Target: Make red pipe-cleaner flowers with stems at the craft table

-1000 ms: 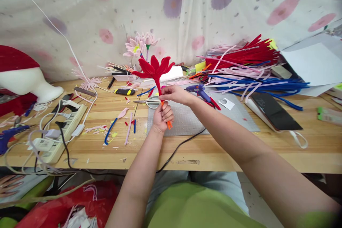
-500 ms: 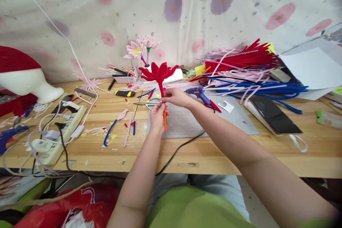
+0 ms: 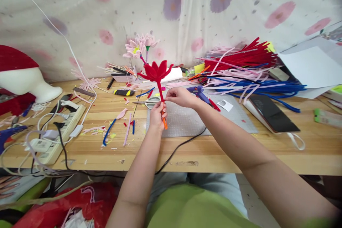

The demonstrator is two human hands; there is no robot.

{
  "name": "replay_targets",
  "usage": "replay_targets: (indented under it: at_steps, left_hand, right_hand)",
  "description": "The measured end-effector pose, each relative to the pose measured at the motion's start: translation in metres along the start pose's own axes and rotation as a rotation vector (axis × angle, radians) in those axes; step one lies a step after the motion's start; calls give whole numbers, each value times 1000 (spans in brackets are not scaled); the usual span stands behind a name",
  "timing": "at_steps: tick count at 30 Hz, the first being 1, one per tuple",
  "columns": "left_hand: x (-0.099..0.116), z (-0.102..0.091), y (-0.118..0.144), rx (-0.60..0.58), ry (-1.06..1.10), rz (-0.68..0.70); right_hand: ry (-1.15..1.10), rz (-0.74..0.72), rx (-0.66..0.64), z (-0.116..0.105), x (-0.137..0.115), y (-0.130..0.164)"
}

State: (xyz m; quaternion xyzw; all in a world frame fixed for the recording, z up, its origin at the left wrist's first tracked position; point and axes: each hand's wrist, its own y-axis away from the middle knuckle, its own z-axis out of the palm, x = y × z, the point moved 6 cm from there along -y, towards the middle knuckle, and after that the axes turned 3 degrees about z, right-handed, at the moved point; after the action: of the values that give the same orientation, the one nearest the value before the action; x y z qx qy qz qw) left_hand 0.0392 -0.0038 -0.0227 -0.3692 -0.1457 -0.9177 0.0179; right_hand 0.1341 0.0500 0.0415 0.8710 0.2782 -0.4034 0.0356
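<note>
The left hand (image 3: pixel 157 115) clenches the orange stem of a red fuzzy pipe-cleaner flower (image 3: pixel 155 71). The right hand (image 3: pixel 179 97) fingers (image 3: pixel 169 95) pinch the stem just above, bloom at twelve o'clock.

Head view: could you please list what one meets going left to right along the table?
White mannequin head → power strip → left hand → right hand → blue glue gun → phone

Viewpoint: one head-worn camera, above the seated person's lap.
Facing: forward and down, toward 12 o'clock, across the wooden table (image 3: pixel 240 156) to the floral curtain (image 3: pixel 187 7).
Nearness: close; forearms enter from 6 o'clock.
Shared views: none; single view.
</note>
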Motion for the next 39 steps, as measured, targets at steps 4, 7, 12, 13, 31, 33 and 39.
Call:
replay_targets:
  at_steps: [4, 7, 12, 13, 31, 33, 39]
  left_hand:
    - [1, -1, -5, -20, -16, 26]
    - [0, -1, -8, -96, 43, -34]
    - [-5, 5, -3, -230, 251, -208]
    - [-6, 5, 0, -242, 284, -236]
    - [-8, 15, 20, -253, 303, -292]
    - [-8, 16, 19, -229, 301, -284]
    - [8, 9, 0, -62, 198, -193]
  right_hand:
    - [-15, 5, 18, -1, 3, -2]
    - [-122, 1, 15, 2, 9, -5]
    - [-471, -31, -47, 14, 15, -7]
    - [-533, -38, -58, 16, 15, -7]
    - [-906, 31, -246, 26, 12, -9]
    - [-870, 30, -283, 26, 10, -10]
    - [-620, 38, 79, 5, 17, -18]
